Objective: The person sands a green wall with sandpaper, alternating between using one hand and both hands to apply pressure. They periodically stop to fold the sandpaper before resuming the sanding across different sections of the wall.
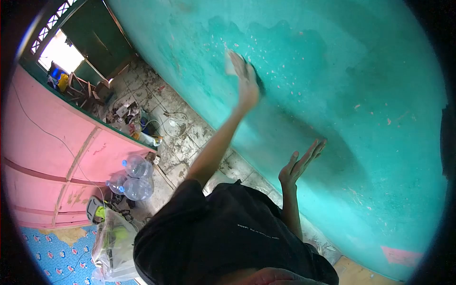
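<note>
Against the turquoise wall, my left hand lies with its fingers stretched and together, a little smeared by motion. A small pale sheet shows at the edge of its fingers, pressed between hand and wall; most of it is hidden. Around that hand the paint has a darker patch and many small pale chips. Lower and to the right, my right hand is held up close to the wall, fingers extended and thumb apart, holding nothing. Its shadow falls on the wall to the right.
Dirty floor tiles run along the wall's base. To the left stand a pink partition, large clear water bottles and a plastic bag. Clutter lies farther back, near a dark green door.
</note>
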A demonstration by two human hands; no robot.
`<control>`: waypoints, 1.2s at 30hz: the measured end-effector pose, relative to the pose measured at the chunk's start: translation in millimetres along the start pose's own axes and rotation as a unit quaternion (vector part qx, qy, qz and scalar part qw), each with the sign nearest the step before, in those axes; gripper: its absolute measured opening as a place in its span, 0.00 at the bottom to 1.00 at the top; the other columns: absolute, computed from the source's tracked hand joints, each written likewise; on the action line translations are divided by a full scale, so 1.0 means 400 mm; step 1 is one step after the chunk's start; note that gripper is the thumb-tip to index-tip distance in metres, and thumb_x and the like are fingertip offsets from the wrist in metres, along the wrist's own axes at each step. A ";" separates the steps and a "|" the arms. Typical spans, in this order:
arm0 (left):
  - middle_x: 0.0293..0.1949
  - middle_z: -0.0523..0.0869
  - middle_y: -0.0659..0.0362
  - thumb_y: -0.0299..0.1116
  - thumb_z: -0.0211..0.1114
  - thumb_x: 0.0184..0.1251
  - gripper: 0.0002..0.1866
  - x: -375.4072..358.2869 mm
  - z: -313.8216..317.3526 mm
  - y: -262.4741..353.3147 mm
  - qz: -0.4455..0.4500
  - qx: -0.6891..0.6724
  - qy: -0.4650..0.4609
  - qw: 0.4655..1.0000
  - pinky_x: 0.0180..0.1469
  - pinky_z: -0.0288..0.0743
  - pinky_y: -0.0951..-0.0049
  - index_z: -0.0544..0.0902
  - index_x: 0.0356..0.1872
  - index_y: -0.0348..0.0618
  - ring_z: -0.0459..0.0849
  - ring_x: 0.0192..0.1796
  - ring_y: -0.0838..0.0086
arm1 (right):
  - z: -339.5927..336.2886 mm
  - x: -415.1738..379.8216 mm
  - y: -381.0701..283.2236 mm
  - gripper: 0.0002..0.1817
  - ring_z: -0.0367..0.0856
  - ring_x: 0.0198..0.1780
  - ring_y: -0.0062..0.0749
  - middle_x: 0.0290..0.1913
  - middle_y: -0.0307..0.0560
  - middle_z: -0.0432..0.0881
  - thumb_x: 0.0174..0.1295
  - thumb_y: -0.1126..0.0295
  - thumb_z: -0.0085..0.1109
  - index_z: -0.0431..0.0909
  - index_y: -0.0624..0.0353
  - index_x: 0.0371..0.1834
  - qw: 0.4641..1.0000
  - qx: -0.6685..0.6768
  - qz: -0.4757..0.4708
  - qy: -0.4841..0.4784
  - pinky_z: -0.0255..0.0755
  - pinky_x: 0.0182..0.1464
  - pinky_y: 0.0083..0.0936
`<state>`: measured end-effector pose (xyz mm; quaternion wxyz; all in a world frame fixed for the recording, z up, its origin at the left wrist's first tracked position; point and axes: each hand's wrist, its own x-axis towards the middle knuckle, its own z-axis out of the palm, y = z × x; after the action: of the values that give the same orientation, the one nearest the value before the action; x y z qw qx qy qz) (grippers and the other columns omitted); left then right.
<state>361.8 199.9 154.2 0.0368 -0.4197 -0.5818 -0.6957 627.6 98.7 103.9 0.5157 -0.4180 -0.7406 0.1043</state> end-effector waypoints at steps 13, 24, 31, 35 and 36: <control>0.82 0.30 0.43 0.47 0.38 0.85 0.38 0.113 -0.077 0.029 0.044 0.018 -0.054 0.997 0.82 0.28 0.56 0.35 0.80 0.32 0.28 0.83 0.53 | 0.061 0.009 -0.024 0.34 0.31 0.84 0.58 0.84 0.62 0.35 0.81 0.55 0.34 0.44 0.62 0.83 1.000 -0.012 -0.018 -0.001 0.26 0.78 0.63; 0.81 0.31 0.38 0.41 0.38 0.85 0.35 0.090 -0.052 0.023 0.019 -0.068 -0.038 0.997 0.81 0.27 0.51 0.36 0.79 0.30 0.27 0.83 0.48 | 0.131 0.048 -0.085 0.34 0.32 0.84 0.60 0.83 0.64 0.33 0.80 0.55 0.38 0.48 0.64 0.81 0.998 -0.034 0.018 0.051 0.36 0.79 0.60; 0.81 0.30 0.37 0.38 0.40 0.83 0.35 -0.015 -0.024 0.019 0.054 -0.044 -0.061 0.996 0.80 0.25 0.48 0.36 0.79 0.29 0.28 0.82 0.42 | 0.171 0.052 -0.105 0.34 0.31 0.84 0.61 0.83 0.64 0.33 0.80 0.54 0.37 0.47 0.62 0.82 0.998 -0.044 0.024 0.041 0.35 0.79 0.61; 0.81 0.31 0.37 0.37 0.40 0.83 0.35 0.085 -0.099 0.057 0.048 -0.055 -0.067 0.995 0.80 0.25 0.48 0.37 0.80 0.32 0.28 0.82 0.42 | 0.185 0.067 -0.129 0.34 0.30 0.84 0.60 0.84 0.64 0.32 0.80 0.55 0.37 0.47 0.64 0.81 0.998 -0.042 0.007 0.049 0.34 0.79 0.59; 0.81 0.31 0.38 0.36 0.41 0.83 0.35 0.147 -0.149 0.105 0.028 -0.074 -0.060 0.995 0.80 0.25 0.48 0.38 0.80 0.32 0.29 0.82 0.44 | 0.185 0.072 -0.131 0.35 0.30 0.84 0.59 0.84 0.64 0.32 0.80 0.54 0.36 0.47 0.64 0.81 0.997 -0.053 0.004 0.051 0.34 0.80 0.58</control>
<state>314.4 162.0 225.6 -0.0098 -0.4787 -0.5174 -0.7093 534.3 107.0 121.0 0.5291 -0.4527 -0.7163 0.0454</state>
